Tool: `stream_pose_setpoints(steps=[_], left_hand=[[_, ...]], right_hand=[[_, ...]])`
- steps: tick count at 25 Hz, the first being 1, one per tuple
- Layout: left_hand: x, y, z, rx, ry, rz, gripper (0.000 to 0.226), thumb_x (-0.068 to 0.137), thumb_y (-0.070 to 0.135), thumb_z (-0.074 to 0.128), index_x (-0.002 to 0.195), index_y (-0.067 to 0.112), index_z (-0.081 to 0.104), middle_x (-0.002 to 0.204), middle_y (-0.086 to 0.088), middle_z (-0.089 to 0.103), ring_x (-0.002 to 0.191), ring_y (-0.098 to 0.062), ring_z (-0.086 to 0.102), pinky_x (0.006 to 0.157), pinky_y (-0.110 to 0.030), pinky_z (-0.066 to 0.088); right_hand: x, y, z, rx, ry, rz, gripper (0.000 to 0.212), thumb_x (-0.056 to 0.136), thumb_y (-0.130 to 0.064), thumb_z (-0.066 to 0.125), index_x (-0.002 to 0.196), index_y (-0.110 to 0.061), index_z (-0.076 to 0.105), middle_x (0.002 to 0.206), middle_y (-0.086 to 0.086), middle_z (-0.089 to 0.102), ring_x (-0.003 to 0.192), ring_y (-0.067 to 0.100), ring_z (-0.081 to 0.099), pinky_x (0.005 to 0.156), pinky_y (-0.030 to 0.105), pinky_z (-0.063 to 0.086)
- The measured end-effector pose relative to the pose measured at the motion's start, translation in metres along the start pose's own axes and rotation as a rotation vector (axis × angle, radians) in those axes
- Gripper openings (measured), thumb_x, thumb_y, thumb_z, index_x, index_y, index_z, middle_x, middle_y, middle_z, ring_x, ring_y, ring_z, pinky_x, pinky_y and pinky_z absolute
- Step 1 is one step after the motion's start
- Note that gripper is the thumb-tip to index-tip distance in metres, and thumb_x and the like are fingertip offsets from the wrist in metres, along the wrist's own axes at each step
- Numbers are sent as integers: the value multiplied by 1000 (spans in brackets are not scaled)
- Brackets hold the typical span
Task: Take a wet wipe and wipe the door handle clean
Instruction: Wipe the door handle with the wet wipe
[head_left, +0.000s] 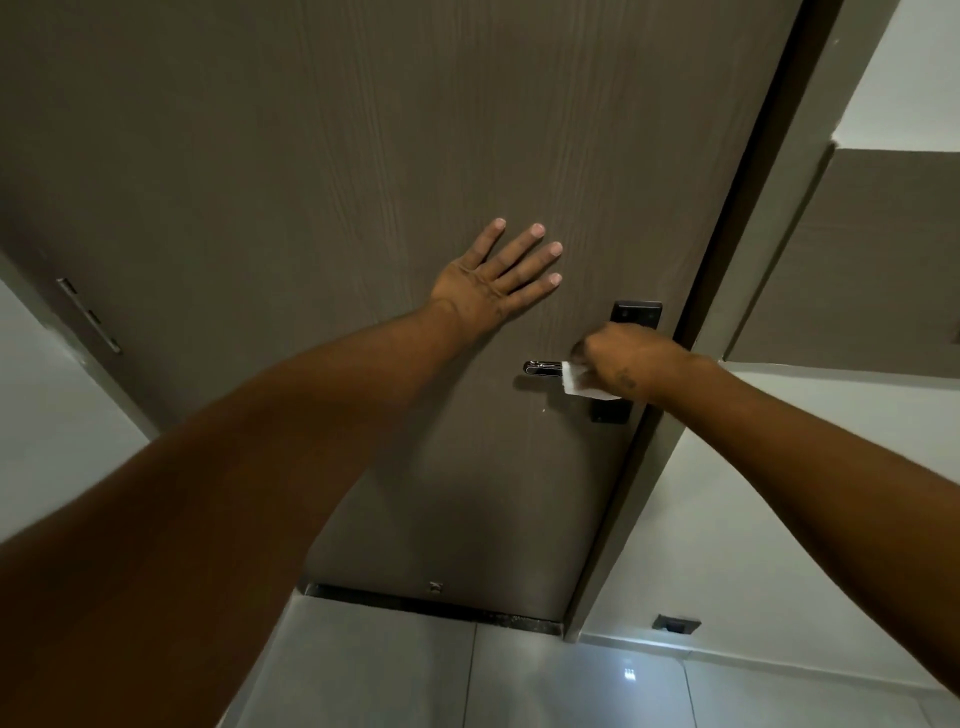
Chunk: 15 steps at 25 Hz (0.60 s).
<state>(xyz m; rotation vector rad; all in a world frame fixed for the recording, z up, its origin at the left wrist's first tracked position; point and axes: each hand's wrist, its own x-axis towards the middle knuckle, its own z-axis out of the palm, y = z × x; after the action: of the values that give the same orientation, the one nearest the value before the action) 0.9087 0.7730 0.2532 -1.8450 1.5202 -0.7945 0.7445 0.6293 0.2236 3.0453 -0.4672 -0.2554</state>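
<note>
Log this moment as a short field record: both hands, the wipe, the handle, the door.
left hand: flat on the door, fingers spread, holding nothing
right hand: closed on the wet wipe, at the handle's base end
wet wipe: white, bunched, pressed over the handle next to the lock plate
door handle: silver lever, free end bare and pointing left
lock plate: dark, partly hidden by the right hand
door: grey-brown wood grain, shut against its frame

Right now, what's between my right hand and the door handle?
In the head view, the white wet wipe sits between the right hand and the door handle; the handle's free end pokes out bare to the left.
</note>
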Motion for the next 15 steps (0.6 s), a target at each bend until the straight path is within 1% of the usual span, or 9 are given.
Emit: stream_pose_setpoints(steps=[2,3,5,6,8,9,11,13,15], left_hand=[[-1,0,3,-40,-28,-17,106,62,-22,22,139,16,-41,145,-15,-51,132,-42,-43,103,-66,-27],[-1,-1,5,-52,-45,-20,104,56,-23,12,135,14,-45,138,-17,-58,132,-42,-43,103,-67,-27],[-2,-1,7,-59,-57,-21,103,49,-24,3,129,13,-51,133,-17,-61,133,-42,-42,104,-67,-26],[-2,-1,6,-59,-52,-24,104,49,-23,3,131,13,-50,136,-17,-59,134,-42,-41,104,-67,-25],[-1,1,5,-32,-17,-22,105,57,-24,11,139,15,-42,150,-15,-46,138,-41,-36,106,-67,-23],[0,2,6,-10,6,-11,105,65,-24,22,142,16,-37,155,-13,-38,140,-41,-32,106,-66,-22],[2,2,7,15,64,19,104,78,-17,42,146,18,-30,161,-10,-27,145,-40,-24,106,-65,-21],[0,1,7,19,89,24,104,82,-13,49,148,18,-26,162,-10,-23,146,-39,-21,107,-65,-19],[-1,0,4,25,79,12,108,81,-12,53,148,18,-27,161,-10,-26,144,-40,-25,107,-65,-19]], right_hand=[[4,-12,0,3,-10,-32,27,94,-33,57,111,-15,66,85,2,62,76,17,58,68,32,45],[5,-15,2,-14,-8,-47,27,94,-34,57,111,-14,65,83,1,60,75,17,58,69,32,46],[7,-16,5,-49,12,-67,31,94,-37,59,113,-13,64,88,3,61,80,19,59,76,35,50],[7,-17,3,-50,22,-70,32,93,-37,60,113,-13,64,89,4,61,81,19,59,76,35,50],[8,-16,-5,-14,16,-78,31,89,-35,66,114,-16,66,93,4,64,83,21,60,74,34,50],[9,-13,-9,-4,3,-87,31,88,-32,68,115,-17,67,98,5,67,87,23,62,74,34,52],[6,-6,-15,-3,-39,-89,32,88,-24,69,119,-17,67,110,8,69,96,26,64,78,34,53],[6,-3,-18,24,-60,-71,30,87,-21,70,116,-15,70,110,10,69,96,27,66,82,36,55],[15,-18,-20,118,-30,-97,24,85,-20,72,107,-12,74,104,11,72,89,26,68,84,41,57]])
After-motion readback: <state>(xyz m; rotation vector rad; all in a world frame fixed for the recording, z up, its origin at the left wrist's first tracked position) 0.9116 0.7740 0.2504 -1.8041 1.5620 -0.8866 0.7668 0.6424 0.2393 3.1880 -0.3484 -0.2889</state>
